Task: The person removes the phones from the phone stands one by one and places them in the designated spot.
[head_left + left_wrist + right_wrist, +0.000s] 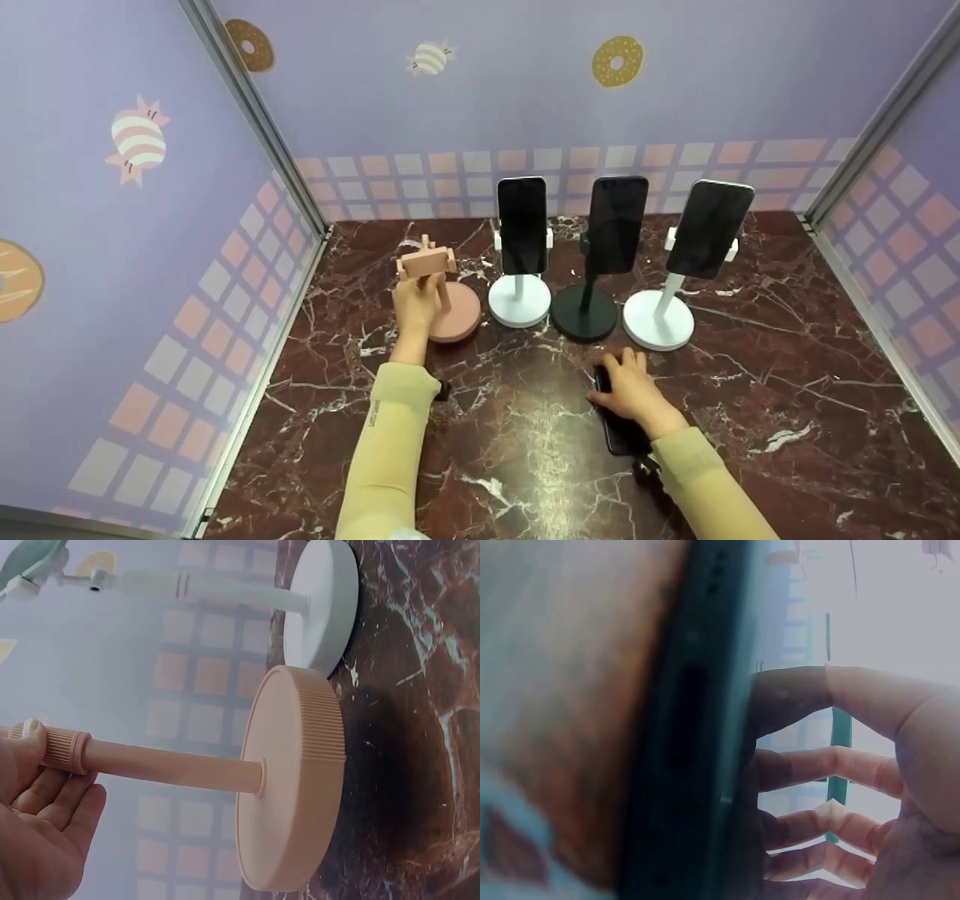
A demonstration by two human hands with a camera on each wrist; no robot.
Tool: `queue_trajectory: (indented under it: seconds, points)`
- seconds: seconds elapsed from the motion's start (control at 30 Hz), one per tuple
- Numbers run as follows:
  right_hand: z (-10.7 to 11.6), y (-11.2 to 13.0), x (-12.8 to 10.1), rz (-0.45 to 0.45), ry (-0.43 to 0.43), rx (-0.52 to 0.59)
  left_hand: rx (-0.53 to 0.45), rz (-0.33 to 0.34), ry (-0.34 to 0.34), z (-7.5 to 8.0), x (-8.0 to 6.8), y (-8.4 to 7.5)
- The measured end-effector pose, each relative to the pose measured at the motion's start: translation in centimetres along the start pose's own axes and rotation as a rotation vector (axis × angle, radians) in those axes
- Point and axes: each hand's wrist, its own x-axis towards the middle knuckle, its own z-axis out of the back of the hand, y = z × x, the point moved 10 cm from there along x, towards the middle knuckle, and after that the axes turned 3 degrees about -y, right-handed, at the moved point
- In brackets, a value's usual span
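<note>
The tabletop (787, 360) carries four stands in a row across its far half. From the 1 o'clock end inward, the right white stand (660, 319), the black stand (583, 313) and the left white stand (519, 300) each already carry a dark phone in the clamp. The pink stand (454, 311), at 11 o'clock, has an empty clamp, so I judge three of four filled and one left.

The left hand (416, 304) grips the pink stand's stem just under the clamp; the left wrist view shows fingers curled round the ribbed collar (64, 750), with the base flat on the marble.

The loose phone (619, 435) lies on the tabletop at about 5 o'clock, near the person. The right hand (630, 386) lies over it, fingers bent round its far edge, and it looks not yet lifted.
</note>
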Motion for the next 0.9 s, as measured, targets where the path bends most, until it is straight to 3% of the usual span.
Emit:
queue_trajectory:
  seconds: [0.23, 0.43, 0.9]
  points:
    - [0.0, 0.1, -0.1, 0.000, 0.002, 0.008, 0.001, 0.030, 0.015, -0.9, 1.1, 1.0]
    - [0.2, 0.2, -0.1, 0.015, -0.018, 0.016, -0.019, -0.014, -0.012, -1.3, 1.6, 1.4]
    - [0.2, 0.2, -0.1, 0.013, -0.020, 0.010, -0.029, 0.032, -0.009, -2.0, 1.9, 2.8]
